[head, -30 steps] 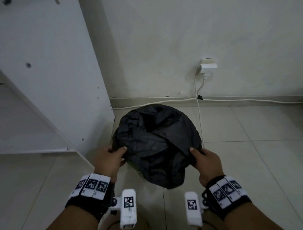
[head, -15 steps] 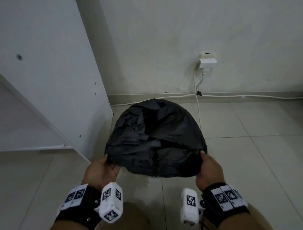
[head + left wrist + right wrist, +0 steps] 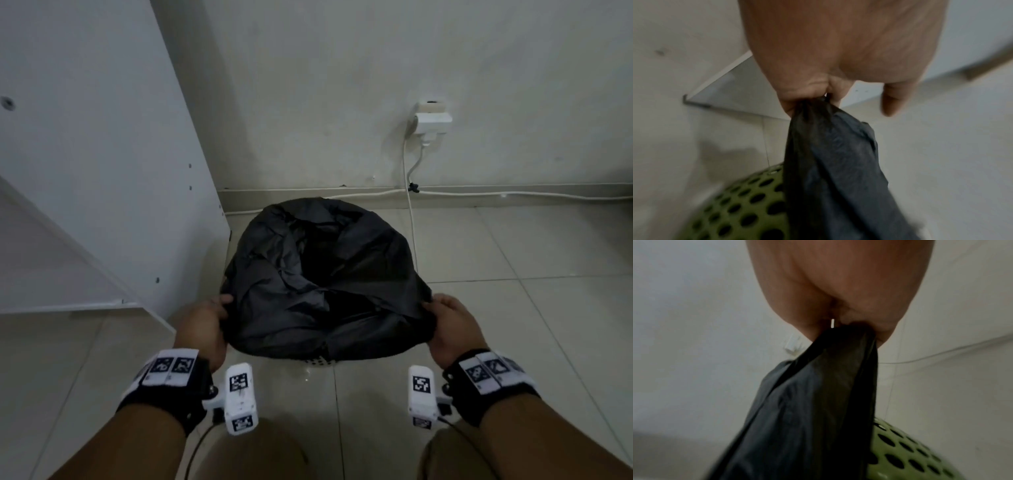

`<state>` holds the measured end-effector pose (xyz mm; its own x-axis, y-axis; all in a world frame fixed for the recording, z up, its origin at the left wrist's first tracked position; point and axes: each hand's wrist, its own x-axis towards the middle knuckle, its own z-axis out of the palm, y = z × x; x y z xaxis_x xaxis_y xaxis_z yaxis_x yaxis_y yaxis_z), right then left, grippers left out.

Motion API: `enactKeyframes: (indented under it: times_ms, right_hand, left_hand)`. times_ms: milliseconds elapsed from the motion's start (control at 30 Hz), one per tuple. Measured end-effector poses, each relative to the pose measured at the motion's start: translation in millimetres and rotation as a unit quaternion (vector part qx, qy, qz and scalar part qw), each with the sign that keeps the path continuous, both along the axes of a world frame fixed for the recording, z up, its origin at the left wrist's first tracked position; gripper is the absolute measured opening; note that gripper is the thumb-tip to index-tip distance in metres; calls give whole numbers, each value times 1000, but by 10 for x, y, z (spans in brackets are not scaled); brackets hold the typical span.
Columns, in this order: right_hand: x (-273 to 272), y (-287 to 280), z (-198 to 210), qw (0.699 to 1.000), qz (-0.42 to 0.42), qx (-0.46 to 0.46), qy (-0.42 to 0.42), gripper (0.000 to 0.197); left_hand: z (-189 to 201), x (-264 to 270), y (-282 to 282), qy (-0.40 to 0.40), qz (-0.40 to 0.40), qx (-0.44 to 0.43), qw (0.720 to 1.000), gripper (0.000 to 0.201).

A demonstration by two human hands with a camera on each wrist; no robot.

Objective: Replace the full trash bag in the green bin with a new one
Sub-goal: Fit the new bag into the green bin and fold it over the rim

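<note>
At the bottom of the head view, both hands are clamped on the black trash bag (image 3: pixel 325 274), each pinching a bunch of its near hem: the left hand (image 3: pixel 205 325) at the lower left, the right hand (image 3: pixel 452 325) at the lower right. The wrist views confirm film gathered tight between thumb and fingers on either side. Compared with a second ago, the hands have spread wider and dropped lower, and the hem that hung as a loose flap in the middle is now pulled taut across the near side. Just under that edge a strip of the perforated green bin (image 3: pixel 318 360) peeks out on the floor; its green wall shows beside the film in both wrist views. Farther back, the bag's mouth is open and dark. The liner looks nearly seated; the near rim likely still needs tucking down.
</note>
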<state>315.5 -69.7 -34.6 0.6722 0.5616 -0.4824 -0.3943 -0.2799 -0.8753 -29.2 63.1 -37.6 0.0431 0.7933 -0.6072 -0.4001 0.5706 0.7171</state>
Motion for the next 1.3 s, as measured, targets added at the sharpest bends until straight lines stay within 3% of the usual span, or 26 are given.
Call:
enactKeyframes:
  times_ms: [100,167,300,400,500,600,667,733,767,900,1000,1100,1200,1300]
  right_hand:
    - [56,102,153,988,86,-42,-117,27]
    - [44,182,197,982,119,-62,-131,17]
    - [-143,273,145,977,172,-122,-22,86]
    - [-331,239,106,976,183,-116,3,74]
    - [-491,160,56,984,146,-106,-13,68]
    - [-614,79,-30,984,85,-90,-130,80]
    - [-708,48,-49,984,15,-93,-152,86]
    - [-775,37,-70,982,-2,-116,-151,94]
    - [-796,34,-61,979,19,-131,-155,97]
    - [-827,20,68,967,92,-156,-179,86]
    - [-847,-28,17,979,130,-88,-126,67]
    - [-927,-47,-70,980,182,-15,-79,58]
    - [-996,-12,-93,971,217,37,-88,68]
    - [-999,23,-51,970,216,67,-95,60]
  left_hand:
    - [195,43,67,13,-93,62,994,38]
    - [218,48,100,70,-191,107,973,62]
    - [-59,63,104,221,-284,93,928,104]
    - [-214,96,2,210,-270,23,940,108]
    - [-155,199,-227,187,-214,87,955,102]
    - [-69,331,-495,172,-133,174,960,111]
    - [-96,387,-629,159,-109,186,964,123]
    - [-148,422,-725,169,-124,190,959,132]
    - [-178,431,-749,178,-141,200,953,125]
    - [-100,411,-729,194,-180,224,938,65]
    - [-25,368,-626,233,-194,257,918,45]
    - [-14,423,-591,274,-172,271,906,46]
    - [-32,486,-613,307,-167,287,892,51]
    - [-20,531,-621,306,-163,287,893,53]
